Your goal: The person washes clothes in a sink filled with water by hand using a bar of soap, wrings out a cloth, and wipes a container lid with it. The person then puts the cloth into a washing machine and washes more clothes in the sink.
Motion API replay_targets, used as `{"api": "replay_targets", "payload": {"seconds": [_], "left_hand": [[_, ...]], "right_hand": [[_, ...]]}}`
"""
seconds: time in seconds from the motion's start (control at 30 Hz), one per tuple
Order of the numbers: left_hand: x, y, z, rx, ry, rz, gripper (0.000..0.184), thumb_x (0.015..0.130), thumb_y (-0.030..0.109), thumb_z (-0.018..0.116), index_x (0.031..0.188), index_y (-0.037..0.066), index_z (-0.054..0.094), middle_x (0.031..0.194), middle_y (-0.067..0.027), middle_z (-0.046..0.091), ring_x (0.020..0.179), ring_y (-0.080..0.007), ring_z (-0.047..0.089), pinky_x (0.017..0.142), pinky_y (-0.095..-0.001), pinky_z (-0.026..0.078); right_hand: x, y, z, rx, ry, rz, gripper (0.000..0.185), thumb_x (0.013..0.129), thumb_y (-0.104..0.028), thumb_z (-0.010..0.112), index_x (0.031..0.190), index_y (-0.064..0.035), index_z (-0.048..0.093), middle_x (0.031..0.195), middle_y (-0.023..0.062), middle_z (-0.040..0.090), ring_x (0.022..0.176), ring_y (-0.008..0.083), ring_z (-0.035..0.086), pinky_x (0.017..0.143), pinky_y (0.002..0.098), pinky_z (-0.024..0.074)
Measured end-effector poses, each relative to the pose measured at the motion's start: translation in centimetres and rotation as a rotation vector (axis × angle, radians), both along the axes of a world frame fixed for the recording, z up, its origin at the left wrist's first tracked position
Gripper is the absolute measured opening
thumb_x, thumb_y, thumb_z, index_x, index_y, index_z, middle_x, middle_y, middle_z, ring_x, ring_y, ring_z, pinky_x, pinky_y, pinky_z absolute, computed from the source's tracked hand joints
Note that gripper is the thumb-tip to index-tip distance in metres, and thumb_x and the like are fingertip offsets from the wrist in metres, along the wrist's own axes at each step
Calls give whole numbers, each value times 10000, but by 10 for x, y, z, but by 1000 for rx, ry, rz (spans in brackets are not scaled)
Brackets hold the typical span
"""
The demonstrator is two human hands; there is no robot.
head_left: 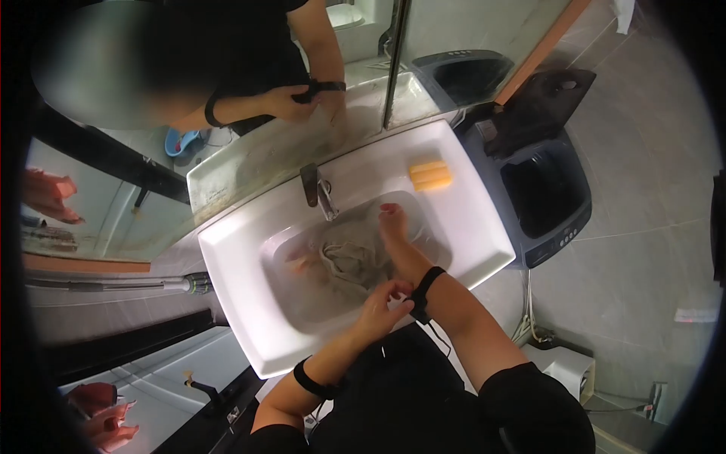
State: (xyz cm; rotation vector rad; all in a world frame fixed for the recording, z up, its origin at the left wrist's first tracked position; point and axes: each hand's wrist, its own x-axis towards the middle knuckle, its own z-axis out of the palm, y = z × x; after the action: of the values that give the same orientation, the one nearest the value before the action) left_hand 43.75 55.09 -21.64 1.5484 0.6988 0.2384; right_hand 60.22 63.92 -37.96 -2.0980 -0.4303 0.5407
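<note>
My left hand (378, 310) is at the near side of the white sink. Its fingers close on the black wrist strap (421, 306) worn on my right forearm. My right hand (392, 223) is held over the basin, with its fingers curled in and nothing visible in them. Below and to the left of it, a crumpled grey cloth (349, 259) lies partly under cloudy water. A pale orange patch (301, 263) shows in the water left of the cloth; I cannot make out what it is.
The sink (484, 253) has a metal faucet (327, 200) at its back edge. A yellow ribbed block (429, 175) rests on its right ledge. To the right stands a dark washing machine (541, 197) with its lid up. A mirror (249, 163) covers the wall behind.
</note>
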Motion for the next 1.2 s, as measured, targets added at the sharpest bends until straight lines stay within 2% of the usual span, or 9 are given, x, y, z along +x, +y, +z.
{"api": "replay_targets", "payload": {"seconds": [0.13, 0.43, 0.63, 0.73, 0.87, 0.93, 1.03, 1.13, 1.2], "left_hand": [[6, -10, 23, 21, -55, -111, 352, 789, 267, 677, 1021, 11, 611, 1129, -133, 543, 1023, -257, 507, 904, -362, 405], [26, -27, 20, 238, -210, 27, 220, 783, 214, 679, 858, 15, 625, 967, -136, 543, 911, -308, 495, 785, -400, 405], [4, -40, 22, 256, -352, -21, 113, 809, 150, 631, 805, 38, 623, 987, -125, 526, 963, -297, 488, 846, -401, 377], [-20, -21, -16, 147, -253, -14, 106, 803, 173, 649, 778, 71, 664, 998, -114, 544, 966, -295, 487, 819, -399, 384], [-11, -17, -7, 139, -177, -15, 207, 860, 216, 549, 762, 92, 683, 991, -113, 550, 961, -275, 506, 811, -389, 400], [-17, -19, 0, -126, -183, -81, 227, 862, 226, 549, 751, 81, 683, 995, -108, 549, 982, -266, 501, 822, -384, 396], [-22, -16, 3, -368, -270, -101, 255, 864, 250, 552, 744, 64, 679, 1019, -107, 543, 989, -250, 508, 836, -372, 401], [-2, -11, 32, -132, -260, 96, 327, 859, 326, 559, 717, 55, 675, 938, -103, 567, 894, -222, 555, 795, -337, 425], [15, -6, 42, -326, -238, 27, 348, 863, 354, 548, 713, 69, 681, 898, -102, 582, 867, -218, 567, 787, -331, 434]], "right_hand": [[-2, -8, 16, -69, -133, 53, 188, 748, -52, 550, 915, -92, 626, 838, 96, 639, 762, 282, 613, 702, 373, 470], [-8, -54, 60, -162, -1071, 1269, 150, 765, -158, 532, 900, -130, 590, 927, 47, 594, 928, 215, 562, 802, 414, 421], [10, -39, 62, -171, -1123, 954, 174, 792, -155, 575, 959, -107, 581, 750, 64, 568, 719, 232, 578, 727, 420, 459], [18, -11, 45, 454, 288, -201, 169, 814, -94, 551, 981, -77, 567, 692, 64, 539, 606, 231, 555, 592, 405, 473], [30, 12, 28, 456, 636, -504, 215, 776, -73, 564, 990, -87, 562, 778, 92, 549, 699, 239, 561, 638, 413, 474], [41, 16, 30, 388, 506, -526, 240, 757, -63, 570, 995, -92, 559, 821, 106, 554, 745, 244, 565, 662, 417, 474], [36, 1, 33, -34, -525, -259, 279, 728, -48, 580, 1001, -100, 555, 885, 127, 561, 815, 250, 570, 696, 422, 475], [-1, -29, 53, -482, -1009, 734, 273, 721, -88, 588, 993, -107, 572, 1005, 131, 555, 966, 255, 541, 801, 406, 448], [-25, -40, 60, -188, -1188, 1004, 201, 740, -123, 560, 938, -117, 591, 969, 80, 564, 931, 244, 551, 803, 387, 443]]}}
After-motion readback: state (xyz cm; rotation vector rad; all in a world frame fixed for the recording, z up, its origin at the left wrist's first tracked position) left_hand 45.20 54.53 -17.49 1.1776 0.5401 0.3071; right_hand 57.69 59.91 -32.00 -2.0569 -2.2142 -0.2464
